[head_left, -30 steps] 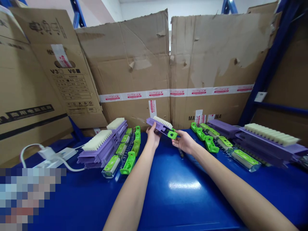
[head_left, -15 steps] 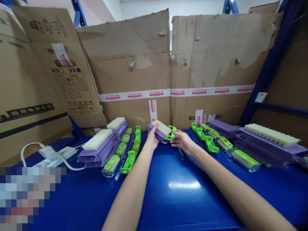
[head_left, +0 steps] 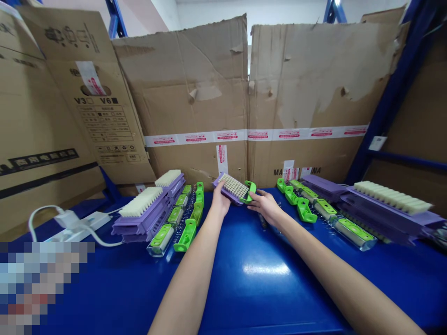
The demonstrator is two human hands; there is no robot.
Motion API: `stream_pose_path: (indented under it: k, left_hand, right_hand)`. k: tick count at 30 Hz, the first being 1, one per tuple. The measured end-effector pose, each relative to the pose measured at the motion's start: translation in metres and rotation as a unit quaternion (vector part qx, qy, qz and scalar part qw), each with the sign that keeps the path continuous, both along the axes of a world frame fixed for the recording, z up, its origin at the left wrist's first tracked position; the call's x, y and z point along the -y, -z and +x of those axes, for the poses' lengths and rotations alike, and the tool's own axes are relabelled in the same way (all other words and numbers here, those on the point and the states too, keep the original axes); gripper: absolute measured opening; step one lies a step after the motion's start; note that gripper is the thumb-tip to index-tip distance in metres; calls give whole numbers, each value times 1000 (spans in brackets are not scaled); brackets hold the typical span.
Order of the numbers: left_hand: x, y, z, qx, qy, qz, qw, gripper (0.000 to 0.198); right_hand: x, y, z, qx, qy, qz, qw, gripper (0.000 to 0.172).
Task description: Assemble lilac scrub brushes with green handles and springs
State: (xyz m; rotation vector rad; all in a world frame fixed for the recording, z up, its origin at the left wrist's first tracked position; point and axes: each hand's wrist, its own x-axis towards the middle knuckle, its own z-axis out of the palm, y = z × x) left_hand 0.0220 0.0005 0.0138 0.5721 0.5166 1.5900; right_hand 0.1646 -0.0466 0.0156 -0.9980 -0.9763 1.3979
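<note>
A purple brush head with cream bristles [head_left: 234,187] is raised over the middle of the blue table, its bristle face tilted toward me. My left hand [head_left: 220,197] grips its left end, thumb along the edge. At its right end sits a bright green bracket [head_left: 250,190], touching the purple body; whether it is fastened I cannot tell. My right hand [head_left: 266,204] pinches this bracket between thumb and fingers. Below the right hand a dark slim tool [head_left: 262,221] lies on the table, partly hidden.
Stacked purple brush heads [head_left: 143,214] stand at left, beside clear-and-green blocks [head_left: 162,239] and green brackets [head_left: 186,236]. Similar purple stacks [head_left: 398,216], blocks [head_left: 356,231] and brackets [head_left: 306,211] lie at right. A white power strip [head_left: 80,225] is far left. Cardboard [head_left: 195,107] walls the back.
The brush head has tipped so its bristle face shows more toward me. The green bracket has turned with it, and my right fingers have shifted slightly on the bracket.
</note>
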Motion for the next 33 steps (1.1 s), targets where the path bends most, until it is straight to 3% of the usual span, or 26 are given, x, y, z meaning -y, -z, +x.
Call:
stream_pose_path:
  k: [4, 10, 15, 22, 27, 30, 33]
  left_hand:
    - [-1, 1, -1, -17, -16, -20, 1000, 34]
    - [5, -2, -7, -65, 13, -74, 995, 28]
    - [10, 0, -13, -120, -5, -60, 991, 51]
    - [7, 5, -19, -200, -16, -9, 980, 46]
    - [7, 10, -13, -306, -107, 41, 945, 64]
    - [6, 15, -10, -351, -124, 56, 926, 71]
    - [0, 22, -11, -351, -120, 61, 927, 76]
  right_hand:
    - [1, 1, -1, 4, 1, 1, 1000, 69]
    - [0, 0, -1, 26, 50, 21, 998, 69]
    - [-4, -1, 4, 65, 104, 58, 991, 62]
    - [-12, 1, 15, 155, 152, 153, 964, 64]
    - [-15, 6, 19, 290, 186, 282, 895, 55]
    - [-10, 6, 19, 391, 190, 344, 832, 52]
    - [-3, 3, 16, 475, 193, 395, 762, 46]
